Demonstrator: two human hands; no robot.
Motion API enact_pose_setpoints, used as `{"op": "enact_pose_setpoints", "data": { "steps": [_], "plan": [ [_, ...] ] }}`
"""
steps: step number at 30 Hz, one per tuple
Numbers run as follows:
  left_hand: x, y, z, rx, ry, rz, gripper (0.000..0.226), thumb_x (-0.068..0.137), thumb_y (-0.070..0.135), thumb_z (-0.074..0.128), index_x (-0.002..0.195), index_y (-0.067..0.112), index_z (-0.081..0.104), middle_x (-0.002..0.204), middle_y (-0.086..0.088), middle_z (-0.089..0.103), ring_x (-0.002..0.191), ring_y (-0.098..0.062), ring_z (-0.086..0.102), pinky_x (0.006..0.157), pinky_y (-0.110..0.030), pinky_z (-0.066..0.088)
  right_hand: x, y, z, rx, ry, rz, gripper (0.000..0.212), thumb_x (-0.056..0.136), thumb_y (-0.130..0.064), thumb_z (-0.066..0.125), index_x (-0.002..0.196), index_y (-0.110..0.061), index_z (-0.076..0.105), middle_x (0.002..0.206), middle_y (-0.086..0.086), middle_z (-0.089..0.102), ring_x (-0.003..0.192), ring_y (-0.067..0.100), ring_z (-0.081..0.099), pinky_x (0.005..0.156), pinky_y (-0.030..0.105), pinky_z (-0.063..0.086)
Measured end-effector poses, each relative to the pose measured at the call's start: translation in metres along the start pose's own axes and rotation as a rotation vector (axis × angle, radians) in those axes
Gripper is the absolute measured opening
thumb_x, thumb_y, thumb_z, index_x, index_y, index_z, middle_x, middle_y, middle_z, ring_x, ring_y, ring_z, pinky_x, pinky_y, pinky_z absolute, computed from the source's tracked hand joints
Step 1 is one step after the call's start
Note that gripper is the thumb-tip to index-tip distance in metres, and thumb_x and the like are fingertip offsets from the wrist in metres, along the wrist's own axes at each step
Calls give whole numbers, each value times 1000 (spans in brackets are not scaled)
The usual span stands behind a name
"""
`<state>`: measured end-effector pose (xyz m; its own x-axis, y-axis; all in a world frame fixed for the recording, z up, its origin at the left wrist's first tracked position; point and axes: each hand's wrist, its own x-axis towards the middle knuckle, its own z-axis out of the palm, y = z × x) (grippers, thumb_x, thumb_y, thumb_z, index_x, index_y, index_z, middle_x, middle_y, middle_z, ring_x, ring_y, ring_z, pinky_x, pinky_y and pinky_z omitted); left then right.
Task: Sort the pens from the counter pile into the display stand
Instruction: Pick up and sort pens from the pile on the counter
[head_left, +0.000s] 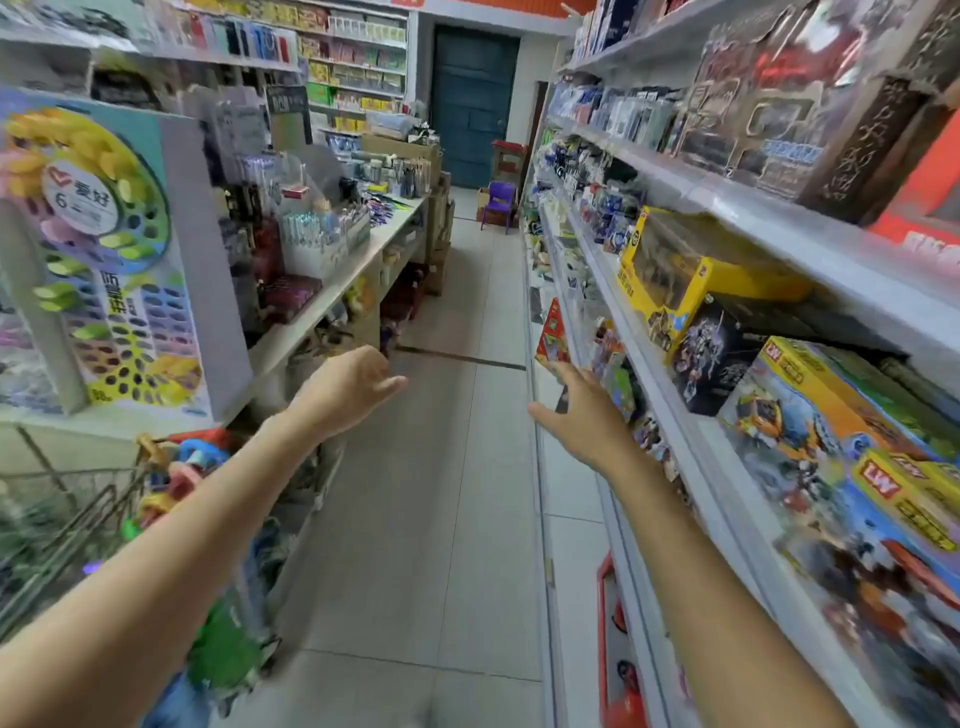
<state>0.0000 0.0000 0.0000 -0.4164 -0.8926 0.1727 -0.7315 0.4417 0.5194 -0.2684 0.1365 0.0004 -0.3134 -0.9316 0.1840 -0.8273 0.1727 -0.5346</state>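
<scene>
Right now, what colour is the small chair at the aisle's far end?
The chair is purple, clearest in the head view.

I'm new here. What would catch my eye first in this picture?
Two bare arms reach down a shop aisle, the left hand and right hand both empty. Bright toy boxes crowd the shelves on the right. A colourful display board stands at the left, with a dark teal door at the far end.
</scene>
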Motion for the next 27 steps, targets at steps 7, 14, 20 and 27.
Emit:
{"op": "enact_pose_setpoints", "data": {
  "steps": [7, 14, 20, 27],
  "plan": [
    [85, -71, 78, -131, -87, -118, 14, 86, 33, 74, 92, 22, 68, 85, 8, 69, 81, -10, 65, 76, -33, 55, 94, 65, 73, 206, -15, 205, 21, 88, -28, 68, 107, -27, 60, 97, -6, 61, 77, 8, 58, 73, 28, 51],
    [207, -104, 146, -114, -206, -193, 13, 86, 22, 75, 96, 15, 70, 87, 1, 71, 82, -15, 67, 77, -31, 53, 218, 114, 140, 241, -185, 286, 29, 88, -24, 66, 117, -22, 63, 104, -6, 60, 84, 11, 58, 85, 34, 54],
    [366, -135, 194, -86, -251, -199, 10, 88, 26, 73, 94, 20, 68, 87, 5, 69, 79, -6, 64, 68, -23, 48, 381, 155, 182, 215, -273, 257, 32, 89, -24, 66, 120, -19, 63, 107, -4, 59, 87, 12, 58, 87, 36, 54],
    [585, -153, 219, -52, -239, -255, 16, 87, 30, 73, 102, 24, 69, 93, 8, 71, 85, -6, 66, 81, -34, 58, 619, 207, 203, 157, -339, 186, 34, 91, -27, 65, 123, -19, 62, 110, -6, 59, 85, 7, 55, 80, 26, 49]
  ]
}}
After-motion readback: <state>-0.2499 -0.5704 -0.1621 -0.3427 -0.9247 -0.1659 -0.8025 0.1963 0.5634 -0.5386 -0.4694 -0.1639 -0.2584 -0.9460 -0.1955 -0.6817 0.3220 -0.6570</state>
